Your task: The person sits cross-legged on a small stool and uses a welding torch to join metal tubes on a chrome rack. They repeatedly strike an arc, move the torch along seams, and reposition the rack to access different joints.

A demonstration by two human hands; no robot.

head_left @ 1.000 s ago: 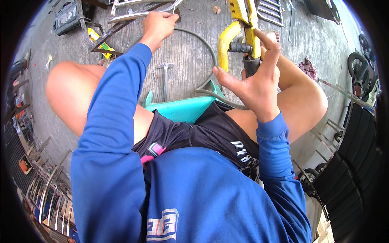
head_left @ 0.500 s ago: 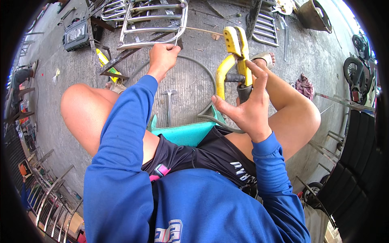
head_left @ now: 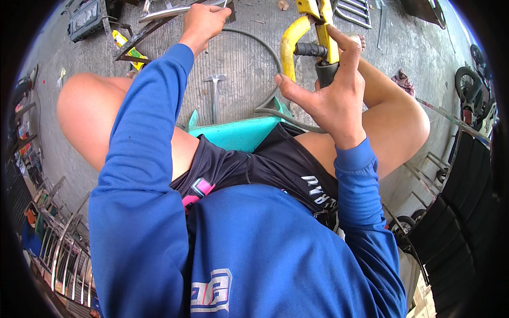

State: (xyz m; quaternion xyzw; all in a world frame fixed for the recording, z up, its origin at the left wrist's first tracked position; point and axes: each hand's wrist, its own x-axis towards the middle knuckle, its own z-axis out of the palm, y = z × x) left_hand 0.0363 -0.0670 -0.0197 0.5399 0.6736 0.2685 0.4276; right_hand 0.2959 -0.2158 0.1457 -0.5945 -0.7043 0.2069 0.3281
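Note:
My right hand (head_left: pixel 336 100) holds a yellow welding electrode holder (head_left: pixel 289 50) by its black handle, which is partly hidden by the palm. The thumb stands apart from it and the index finger lies along the yellow body. The holder's jaws reach the top edge of the view. My left hand (head_left: pixel 204 24) is closed beside a shiny metal tube frame (head_left: pixel 164 13), mostly cut off by the top edge. A thin pale sliver shows at its fingertips; what it grips is unclear. On the floor between my legs lies a chipping hammer (head_left: pixel 215 98).
A grey cable (head_left: pixel 270 47) loops across the concrete toward my right thigh. Beneath me is a turquoise plastic seat (head_left: pixel 233 135). Angle iron (head_left: pixel 143 40), a yellow packet (head_left: pixel 124 47) and a grey case (head_left: pixel 85 21) lie left; a small metal rack (head_left: pixel 352 10) and a cloth (head_left: pixel 404 83) lie right.
The view has tilted down toward my body, so the metal frame and the holder's jaws now run off the top. My left hand stays closed at the frame; my right hand keeps the electrode holder.

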